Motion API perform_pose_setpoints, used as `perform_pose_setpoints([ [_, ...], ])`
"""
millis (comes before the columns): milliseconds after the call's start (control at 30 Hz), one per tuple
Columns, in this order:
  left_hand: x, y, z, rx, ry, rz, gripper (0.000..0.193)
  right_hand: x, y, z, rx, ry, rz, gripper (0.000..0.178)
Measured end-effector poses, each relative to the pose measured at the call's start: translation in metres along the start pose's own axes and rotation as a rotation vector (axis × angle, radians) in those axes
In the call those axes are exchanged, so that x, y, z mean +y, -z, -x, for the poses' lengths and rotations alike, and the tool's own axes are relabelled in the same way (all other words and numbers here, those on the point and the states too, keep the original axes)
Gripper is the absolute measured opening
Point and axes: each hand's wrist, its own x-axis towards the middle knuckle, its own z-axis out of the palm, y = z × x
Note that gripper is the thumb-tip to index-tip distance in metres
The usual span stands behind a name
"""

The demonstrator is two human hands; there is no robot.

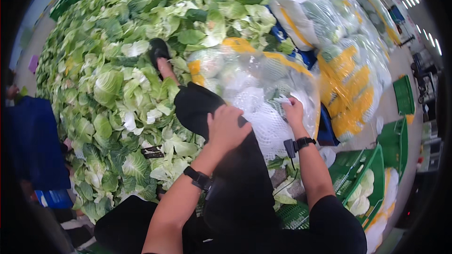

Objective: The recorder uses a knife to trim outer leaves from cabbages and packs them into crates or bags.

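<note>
My left hand (227, 126) lies with its fingers spread on my black trouser leg (249, 169). To its right, my right hand (294, 111) is closed in a pinch on the edge of a white foam net sleeve (270, 127). The sleeve sits in a clear plastic bag with yellow bands (235, 73), where several round green cabbages in foam nets show through the film. More white netting bunches up at the bag's near side. The exact grip of my right fingertips is partly hidden.
Loose cabbage leaves (108, 66) cover the floor in a wide heap on the left. Filled bags (348, 80) are piled at the far right. A green crate (360, 178) with cabbages stands at the near right. A person in blue (35, 141) is at the left edge.
</note>
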Motion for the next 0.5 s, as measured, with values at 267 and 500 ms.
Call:
perform_pose_setpoints([
  [267, 0.029, 0.017, 0.004, 0.012, -0.093, -0.085, 0.051, -0.086, 0.062, 0.03, -0.005, 0.05, -0.448, 0.015],
  [500, 0.059, 0.001, -0.029, -0.39, 0.35, 1.628, 0.071, -0.202, 0.153, 0.08, -0.24, 0.146, -1.281, 0.034],
])
